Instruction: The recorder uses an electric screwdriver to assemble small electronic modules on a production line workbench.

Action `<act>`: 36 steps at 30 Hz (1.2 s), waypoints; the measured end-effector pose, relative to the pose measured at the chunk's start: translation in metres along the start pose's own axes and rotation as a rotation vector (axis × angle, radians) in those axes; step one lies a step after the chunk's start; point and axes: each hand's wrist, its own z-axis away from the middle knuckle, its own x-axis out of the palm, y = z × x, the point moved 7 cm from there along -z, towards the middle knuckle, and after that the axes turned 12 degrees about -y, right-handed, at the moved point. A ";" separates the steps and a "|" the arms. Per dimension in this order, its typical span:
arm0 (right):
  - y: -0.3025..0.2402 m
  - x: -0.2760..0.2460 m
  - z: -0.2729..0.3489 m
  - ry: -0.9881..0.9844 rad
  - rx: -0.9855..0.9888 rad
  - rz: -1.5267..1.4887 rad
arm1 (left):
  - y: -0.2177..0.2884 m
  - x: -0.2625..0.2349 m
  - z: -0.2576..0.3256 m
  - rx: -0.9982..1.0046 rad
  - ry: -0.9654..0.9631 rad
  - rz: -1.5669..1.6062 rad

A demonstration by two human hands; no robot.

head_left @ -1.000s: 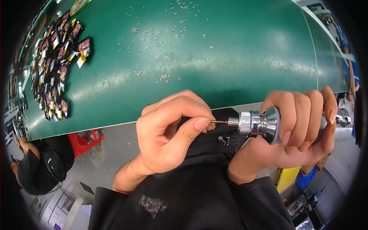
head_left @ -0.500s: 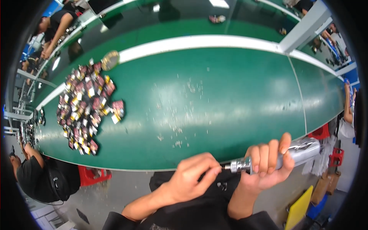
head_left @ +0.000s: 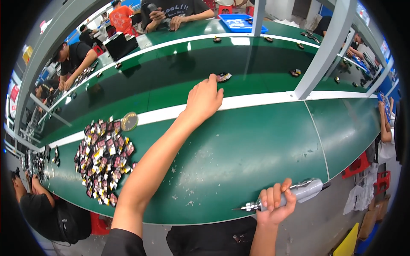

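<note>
My left hand [head_left: 205, 97] is stretched over the white rail onto the dark green belt beyond. Its fingertips are at a small black-and-pink part [head_left: 224, 77] lying there; the thumb stands apart, and the other fingers are partly hidden under the hand. My right hand [head_left: 276, 201] is wrapped round a grey electric screwdriver [head_left: 308, 190] at the bench's front edge, its bit pointing left. On the left of the green bench [head_left: 265, 149] lies a heap of small black, pink and white parts [head_left: 104, 158].
A round shallow dish [head_left: 129, 121] stands by the heap, against the white rail [head_left: 252, 100]. Tiny clear bits lie scattered mid-bench. A grey post [head_left: 329, 51] rises at the right. Co-workers sit across the belt, near a blue tray [head_left: 241, 23], and at the far left.
My left hand has left the screwdriver's tip and reached forward across the rail to the belt. My right hand still holds the screwdriver. The view has tilted up, showing more beyond the belt.
</note>
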 end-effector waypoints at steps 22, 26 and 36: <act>-0.010 -0.009 0.016 0.001 0.208 -0.048 | 0.134 0.058 0.130 0.706 -0.373 0.006; -0.014 -0.004 0.032 -0.042 0.233 -0.028 | 0.143 0.058 0.160 0.695 -0.443 0.185; -0.006 0.002 0.053 -0.033 0.273 0.114 | 0.155 0.071 0.171 0.648 -0.423 -0.013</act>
